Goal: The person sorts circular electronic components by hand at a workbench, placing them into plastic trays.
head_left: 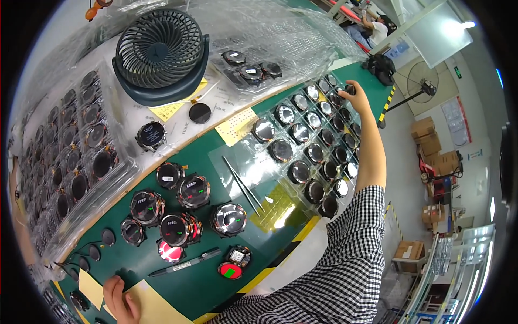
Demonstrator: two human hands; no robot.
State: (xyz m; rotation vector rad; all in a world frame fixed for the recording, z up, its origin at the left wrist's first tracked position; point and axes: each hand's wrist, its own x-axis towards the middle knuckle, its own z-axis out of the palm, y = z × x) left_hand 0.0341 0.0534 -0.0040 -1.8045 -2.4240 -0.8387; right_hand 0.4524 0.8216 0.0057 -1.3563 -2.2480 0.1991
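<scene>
At the far right corner of a clear plastic tray filled with round watch modules, my right hand is closed on a small dark watch module. Its arm reaches out along the tray's right side. My left hand rests on a yellow sheet of paper near the lower left, thumb and fingers apart and nothing visible in them. Between the hands lie several round watch faces, some lit, such as a watch face and a watch. A black pen lies below them, beside a watch module with a red-and-green screen.
Metal tweezers lie on clear film beside yellow film. A dark desk fan stands on the raised shelf. Stacked trays of watch modules fill the left. One watch sits near the shelf edge. Another person sits far off.
</scene>
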